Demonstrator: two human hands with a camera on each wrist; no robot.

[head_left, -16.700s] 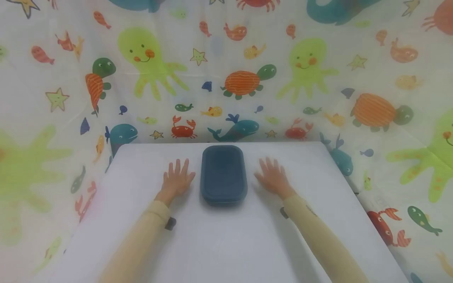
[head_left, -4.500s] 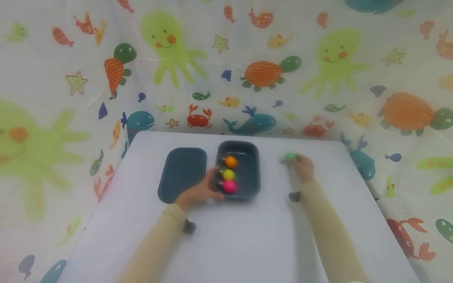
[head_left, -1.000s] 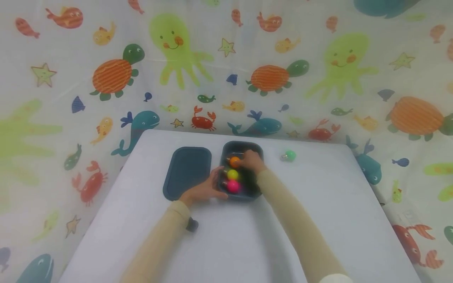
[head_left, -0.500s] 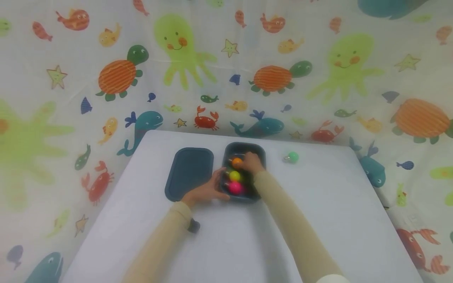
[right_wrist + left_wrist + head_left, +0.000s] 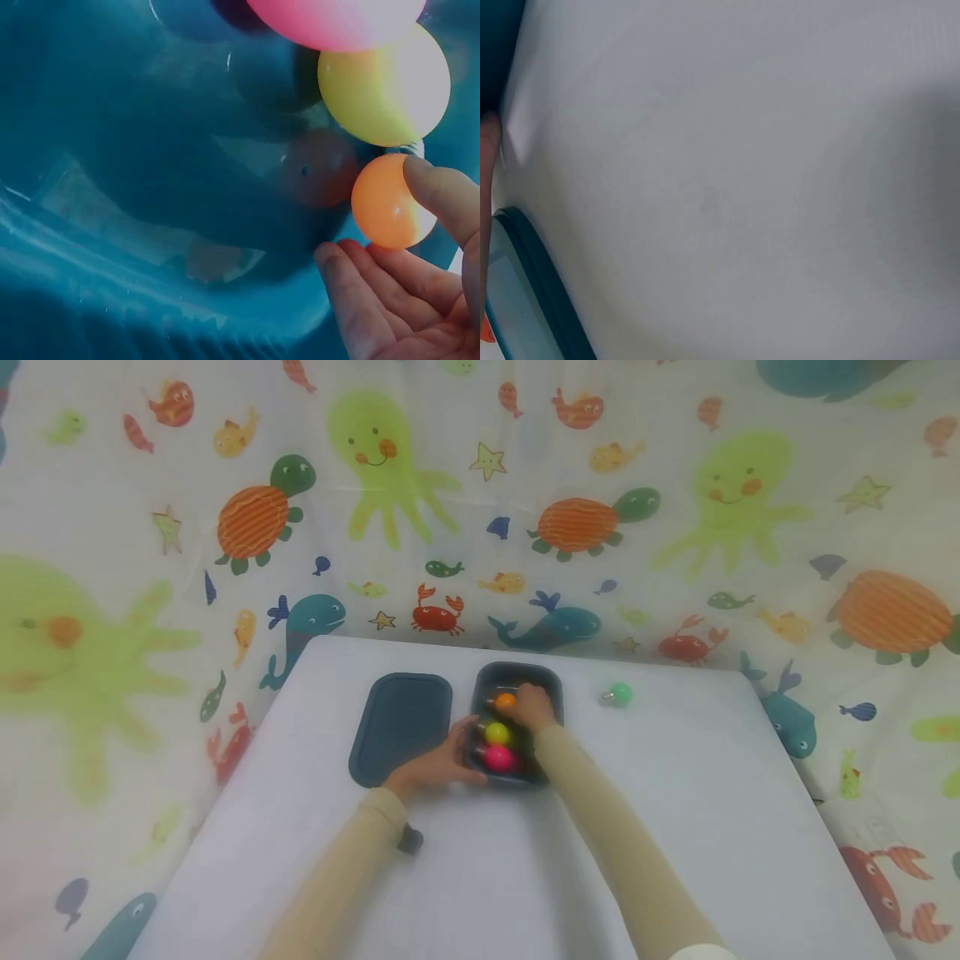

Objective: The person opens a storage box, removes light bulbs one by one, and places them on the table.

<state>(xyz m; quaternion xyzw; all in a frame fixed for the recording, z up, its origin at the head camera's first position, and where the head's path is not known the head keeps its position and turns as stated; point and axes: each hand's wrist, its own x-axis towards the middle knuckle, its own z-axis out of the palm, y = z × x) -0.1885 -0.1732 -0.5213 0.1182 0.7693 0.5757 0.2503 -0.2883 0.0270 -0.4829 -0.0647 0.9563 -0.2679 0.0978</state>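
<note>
In the head view an open blue-grey rectangular container [image 5: 519,667] stands on the table. Three small ball-shaped light bulbs lie inside along its left side: orange [image 5: 506,701], yellow [image 5: 497,734] and pink [image 5: 499,758]. My right hand [image 5: 534,707] reaches into it and pinches the orange bulb; the right wrist view shows the thumb on top of the orange bulb [image 5: 393,202] with the fingers below. My left hand [image 5: 435,767] holds the container at its left front corner, thumb at the front. A green bulb [image 5: 621,694] with a silvery base lies on the table to the right.
The container's lid [image 5: 403,725] lies flat to its left, close to the left hand; the left wrist view catches the lid's edge [image 5: 544,277]. The white table [image 5: 480,877] ends at a curtain [image 5: 465,443] printed with sea animals.
The container, closed at first, now has its lid off. The green bulb has left my right hand for the table. That hand has moved left onto the orange bulb, which has shifted slightly.
</note>
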